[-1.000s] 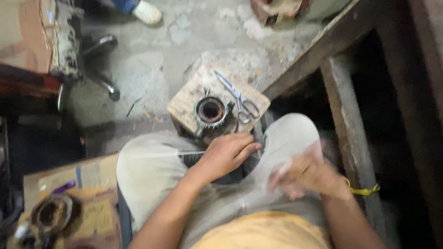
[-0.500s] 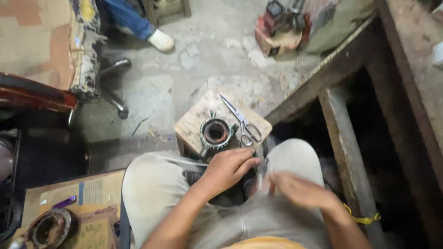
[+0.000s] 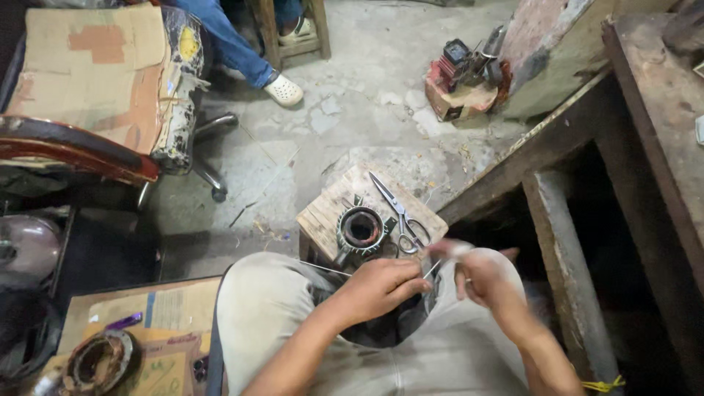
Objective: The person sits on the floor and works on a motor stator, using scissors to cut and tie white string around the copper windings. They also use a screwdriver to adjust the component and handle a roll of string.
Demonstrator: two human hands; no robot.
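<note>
A thin wire (image 3: pixel 433 268) runs between the person's two hands above their lap, just in front of the near edge of a small wooden block (image 3: pixel 334 213) that stands on the concrete floor. The left hand (image 3: pixel 378 290) is closed, its fingertips pinched on the wire's end, and a second fine strand leads from it to the left across the knee. The right hand (image 3: pixel 488 282) is blurred; its fingers are curled around the other end of the wire, though how tightly they clasp it cannot be told. On the block, near its near edge, stands a round motor stator (image 3: pixel 361 229) with copper-coloured windings around a dark bore, and just beside it toward the right edge lie a pair of scissors (image 3: pixel 400 214), blades pointing to the far corner and loops toward the person. The person sits with light trousers, knees spread on either side of the block. At the lower left a cardboard-covered surface carries another stator ring (image 3: pixel 99 361) and a purple pen (image 3: pixel 123 321). Farther off, a worn office chair (image 3: pixel 110 95) padded with cardboard stands at the upper left, another person's leg in jeans and a white clog (image 3: pixel 282 90) beyond it, and a small red machine (image 3: pixel 462 73) sits by a heavy wooden bench (image 3: pixel 645 110) on the right.
</note>
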